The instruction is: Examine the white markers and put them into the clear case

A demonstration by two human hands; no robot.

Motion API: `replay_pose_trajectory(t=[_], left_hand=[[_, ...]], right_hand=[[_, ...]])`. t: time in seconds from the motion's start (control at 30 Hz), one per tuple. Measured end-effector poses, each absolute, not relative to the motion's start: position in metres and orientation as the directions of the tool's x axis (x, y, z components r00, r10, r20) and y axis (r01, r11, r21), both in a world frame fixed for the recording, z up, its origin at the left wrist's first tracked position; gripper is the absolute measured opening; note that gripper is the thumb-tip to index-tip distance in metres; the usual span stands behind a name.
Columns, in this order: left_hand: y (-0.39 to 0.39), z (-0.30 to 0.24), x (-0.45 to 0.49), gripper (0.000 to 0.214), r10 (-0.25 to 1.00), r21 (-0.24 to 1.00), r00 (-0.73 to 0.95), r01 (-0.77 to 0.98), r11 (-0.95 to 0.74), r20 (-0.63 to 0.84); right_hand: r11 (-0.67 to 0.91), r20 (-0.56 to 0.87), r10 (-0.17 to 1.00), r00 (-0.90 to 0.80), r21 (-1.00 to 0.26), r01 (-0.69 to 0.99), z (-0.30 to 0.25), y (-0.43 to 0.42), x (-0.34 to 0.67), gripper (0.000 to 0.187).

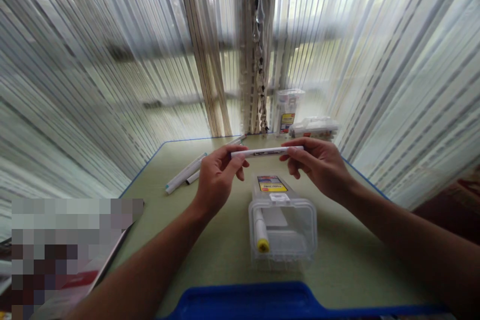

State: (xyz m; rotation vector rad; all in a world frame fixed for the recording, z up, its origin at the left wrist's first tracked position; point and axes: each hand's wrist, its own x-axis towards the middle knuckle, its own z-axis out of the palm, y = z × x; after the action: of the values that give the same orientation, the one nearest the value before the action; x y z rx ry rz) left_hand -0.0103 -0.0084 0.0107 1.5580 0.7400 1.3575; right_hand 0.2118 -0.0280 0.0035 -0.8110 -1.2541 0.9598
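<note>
A white marker pen (267, 152) is held level above the table, one end in each hand. My left hand (221, 172) pinches its left end between thumb and fingers. The right end is pinched the same way by my right hand (317, 162). Below and nearer to me, a clear plastic box (300, 232) lies on its side with its opening facing me. Inside it, along the left wall, rests a white marker with a yellow end (263, 245). More white markers (185, 174) lie on the table to the left of my left hand, partly hidden behind it.
The pale green table (210, 255) has a blue edge and a blue tray-like ledge (247, 300) at the front. At the back stand an upright clear box (287, 112) and a low clear container (315, 128). String curtains (150, 60) hang behind. Something blurred out (71, 245) is at left.
</note>
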Motion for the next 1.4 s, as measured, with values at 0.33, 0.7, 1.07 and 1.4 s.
replay_pose_trajectory(t=[0.33,0.7,1.07,1.4], left_hand=[[-0.0069,0.0120,-0.0089,0.021,0.887,0.908,0.193,-0.077,-0.412,0.419],[-0.0011,0.0083,-0.0095,0.026,0.898,0.912,0.224,-0.252,-0.322,0.379],[-0.0029,0.0110,-0.0081,0.027,0.904,0.917,0.226,-0.259,-0.302,0.362],[-0.0043,0.0101,-0.0086,0.019,0.910,0.934,0.262,-0.248,-0.258,0.321]], right_hand=[[0.400,0.400,0.916,0.027,-0.910,-0.111,0.0041,-0.0284,0.2123,0.020],[0.390,0.393,0.919,0.003,-0.911,-0.135,0.0055,-0.0302,0.2126,0.026],[0.392,0.395,0.919,-0.012,-0.915,-0.094,0.0069,-0.0315,0.2104,0.026],[0.365,0.373,0.927,-0.034,-0.919,-0.148,0.0042,-0.0299,0.2127,0.020]])
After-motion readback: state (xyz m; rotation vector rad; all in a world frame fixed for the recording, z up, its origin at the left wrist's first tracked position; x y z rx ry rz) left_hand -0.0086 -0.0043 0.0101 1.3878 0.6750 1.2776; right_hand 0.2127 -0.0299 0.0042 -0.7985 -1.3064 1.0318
